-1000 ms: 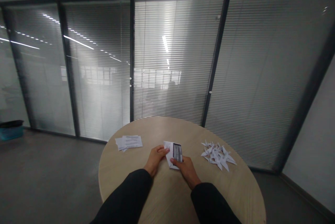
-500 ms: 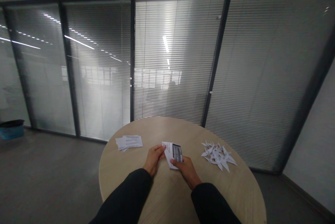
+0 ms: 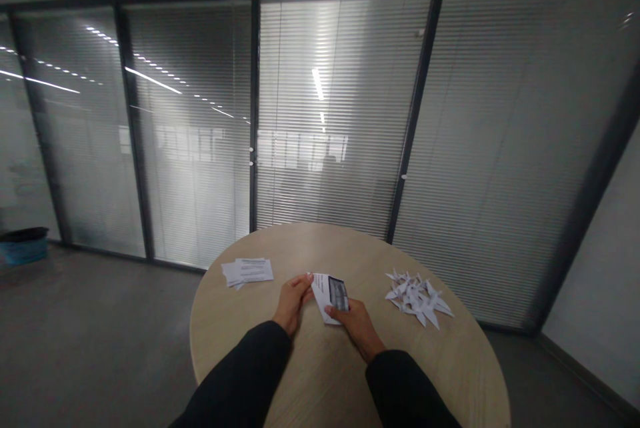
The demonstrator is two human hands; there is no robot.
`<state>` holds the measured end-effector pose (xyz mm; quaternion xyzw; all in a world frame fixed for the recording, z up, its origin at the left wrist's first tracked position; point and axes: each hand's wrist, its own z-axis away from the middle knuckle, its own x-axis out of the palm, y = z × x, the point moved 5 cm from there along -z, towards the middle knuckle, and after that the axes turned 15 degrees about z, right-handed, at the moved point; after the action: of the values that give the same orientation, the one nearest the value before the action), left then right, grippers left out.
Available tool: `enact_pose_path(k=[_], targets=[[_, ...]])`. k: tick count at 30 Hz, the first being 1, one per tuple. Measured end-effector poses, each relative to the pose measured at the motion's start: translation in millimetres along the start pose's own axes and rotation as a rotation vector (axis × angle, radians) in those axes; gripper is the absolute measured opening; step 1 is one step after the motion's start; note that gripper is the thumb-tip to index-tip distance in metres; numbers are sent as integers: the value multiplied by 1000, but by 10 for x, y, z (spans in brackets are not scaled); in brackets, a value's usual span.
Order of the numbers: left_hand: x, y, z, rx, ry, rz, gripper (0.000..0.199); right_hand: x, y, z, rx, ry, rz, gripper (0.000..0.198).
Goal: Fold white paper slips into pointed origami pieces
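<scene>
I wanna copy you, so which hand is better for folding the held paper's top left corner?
Probably the left hand: its fingers are at that corner of the paper. The right hand holds it lower down, on the other side.

Mostly matt finishes, with some gloss

The counter shows a wood grain and looks smooth, with a faint sheen. The held sheet, the flat sheets and the pointed pieces are of matt paper. The sleeves look like dull cloth. The partition is of glossy glass.
</scene>
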<state>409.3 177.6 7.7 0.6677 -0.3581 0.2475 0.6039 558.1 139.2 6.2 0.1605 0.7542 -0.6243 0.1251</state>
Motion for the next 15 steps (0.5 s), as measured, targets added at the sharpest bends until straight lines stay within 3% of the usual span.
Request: enact_pose_path(k=[15], targets=[[-23, 10, 13, 30, 57, 13, 30, 23, 10, -8, -7, -18, 16, 35]])
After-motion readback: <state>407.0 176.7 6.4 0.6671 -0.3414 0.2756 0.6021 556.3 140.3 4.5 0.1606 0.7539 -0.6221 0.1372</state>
